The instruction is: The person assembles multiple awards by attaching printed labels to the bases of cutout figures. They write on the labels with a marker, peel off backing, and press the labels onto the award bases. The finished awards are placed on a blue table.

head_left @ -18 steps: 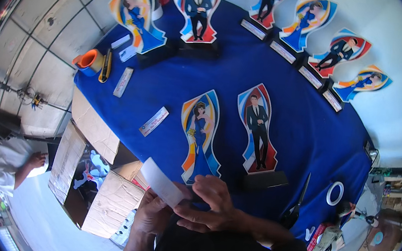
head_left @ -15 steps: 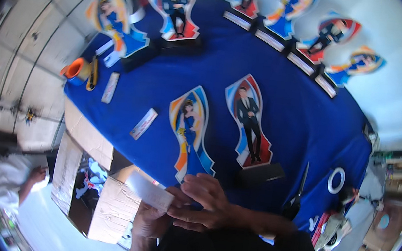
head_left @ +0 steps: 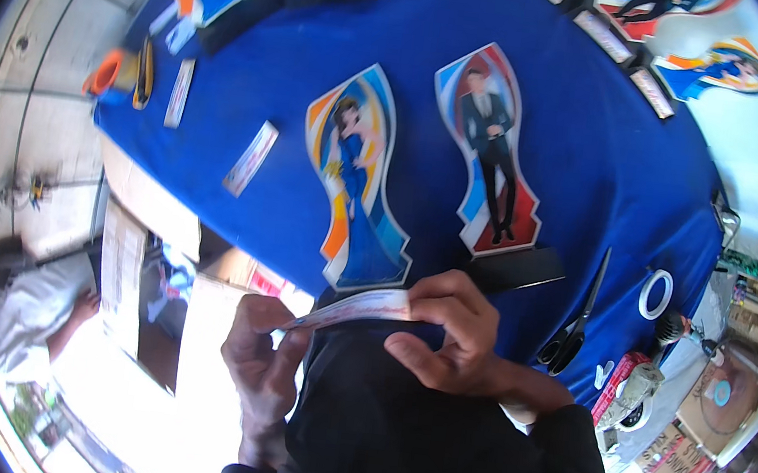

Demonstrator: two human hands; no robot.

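A narrow white printed label strip (head_left: 360, 308) is held level between my two hands, just in front of my dark clothing. My left hand (head_left: 265, 350) pinches its left end between thumb and finger. At the other end, the bent fingers of my right hand (head_left: 457, 334) hold the strip, with the thumb lower and apart. Just beyond, a cutout figure in a blue gown (head_left: 353, 177) lies on the blue-covered table (head_left: 404, 15). To its right is a cutout figure in a dark suit (head_left: 491, 151), with a black base block (head_left: 515, 269) at its foot.
Two more label strips (head_left: 250, 158) (head_left: 179, 92) lie left, near a box cutter (head_left: 144, 74) and an orange tape roll (head_left: 110, 72). Black scissors (head_left: 575, 324) and a white tape ring (head_left: 656, 294) lie right. Finished cutouts (head_left: 716, 71) stand behind. An open cardboard box (head_left: 124, 254) and another person (head_left: 29, 313) are at left.
My hands have spread apart, and the strip has turned level between them, its printed face showing. My right hand has moved right and up to its end. The view has shifted toward me.
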